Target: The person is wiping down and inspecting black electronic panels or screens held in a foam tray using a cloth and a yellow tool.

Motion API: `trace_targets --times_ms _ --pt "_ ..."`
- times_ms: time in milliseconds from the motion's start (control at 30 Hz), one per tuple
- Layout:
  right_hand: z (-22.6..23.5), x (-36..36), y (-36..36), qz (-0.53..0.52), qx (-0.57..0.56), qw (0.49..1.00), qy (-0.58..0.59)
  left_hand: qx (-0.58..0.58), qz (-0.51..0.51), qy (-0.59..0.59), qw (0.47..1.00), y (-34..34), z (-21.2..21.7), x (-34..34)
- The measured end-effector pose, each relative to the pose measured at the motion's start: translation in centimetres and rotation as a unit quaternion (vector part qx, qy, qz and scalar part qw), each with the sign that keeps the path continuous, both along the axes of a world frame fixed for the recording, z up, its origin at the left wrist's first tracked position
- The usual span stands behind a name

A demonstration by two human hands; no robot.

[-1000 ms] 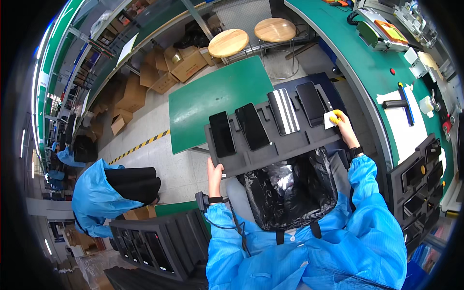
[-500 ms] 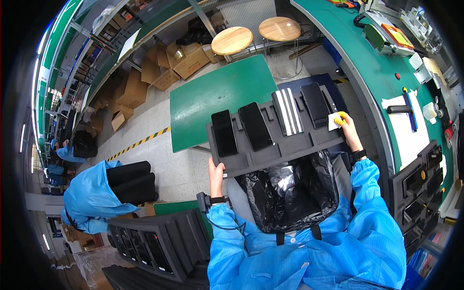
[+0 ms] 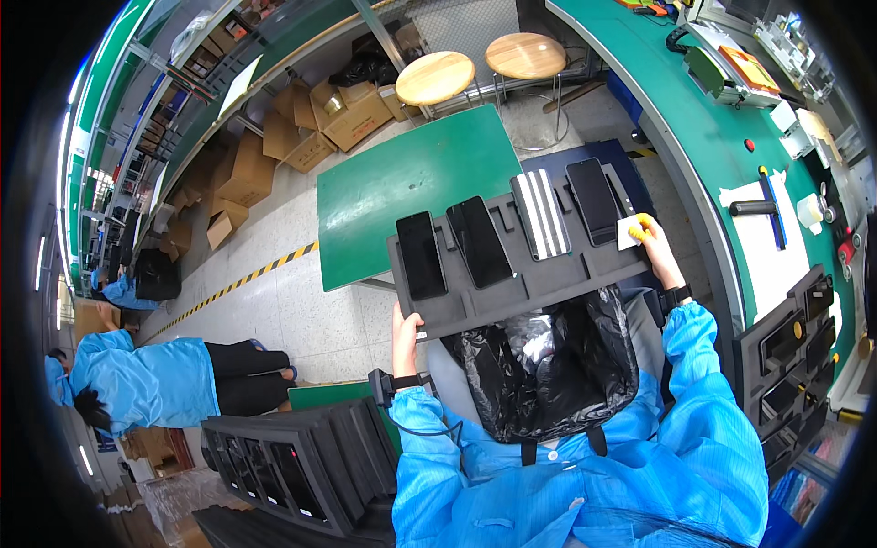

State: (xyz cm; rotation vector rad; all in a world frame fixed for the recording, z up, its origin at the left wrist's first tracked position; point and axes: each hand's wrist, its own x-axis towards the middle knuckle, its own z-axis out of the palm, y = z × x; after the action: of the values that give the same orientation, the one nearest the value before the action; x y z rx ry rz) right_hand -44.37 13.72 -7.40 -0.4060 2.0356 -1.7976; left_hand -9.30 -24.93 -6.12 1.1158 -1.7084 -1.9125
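Observation:
My left hand (image 3: 405,333) grips the near left corner of a dark grey foam tray (image 3: 539,283), thumb on top. At the tray's right end my right hand (image 3: 656,247) is closed on the edge, with yellow covers on its fingers. A small white square piece (image 3: 628,232) sits under those fingers. Four slots would be too exact a reading, but several devices lie in the tray: a black phone (image 3: 422,256), another black phone (image 3: 480,242), a white-and-grey striped slab (image 3: 541,215) and a dark phone (image 3: 593,201). Below the tray, a black plastic bag (image 3: 548,365) lies open against my lap.
A green table (image 3: 411,196) stands beyond the tray, with wooden stools (image 3: 436,79) behind. Stacked foam trays with phones (image 3: 288,466) are at my left; another phone tray (image 3: 786,352) leans at right by the green bench (image 3: 676,119). A person in blue (image 3: 146,379) is at left.
The person at left has shifted farther left and stretched out, showing more of the legs. My hands and the tray stay nearly in place; the view has shifted slightly.

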Motion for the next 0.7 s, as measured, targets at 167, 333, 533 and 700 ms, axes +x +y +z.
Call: trace_targets --times_ms 167,333,533,700 --pt "-0.1 0.9 -0.3 0.000 -0.005 1.000 0.013 -0.017 0.014 -0.016 1.000 0.0 0.0 0.6" --pt "0.6 0.8 -0.5 0.002 -0.009 1.000 0.021 -0.027 0.008 -0.030 0.999 0.2 1.0 0.0" --pt "0.0 0.4 -1.0 0.013 0.016 1.000 0.003 -0.002 0.028 -0.030 0.999 -0.5 0.0 0.7" --pt "-0.5 0.0 -1.2 -0.108 0.133 0.923 0.344 0.002 -0.010 -0.036 0.999 -1.1 -0.3 0.9"
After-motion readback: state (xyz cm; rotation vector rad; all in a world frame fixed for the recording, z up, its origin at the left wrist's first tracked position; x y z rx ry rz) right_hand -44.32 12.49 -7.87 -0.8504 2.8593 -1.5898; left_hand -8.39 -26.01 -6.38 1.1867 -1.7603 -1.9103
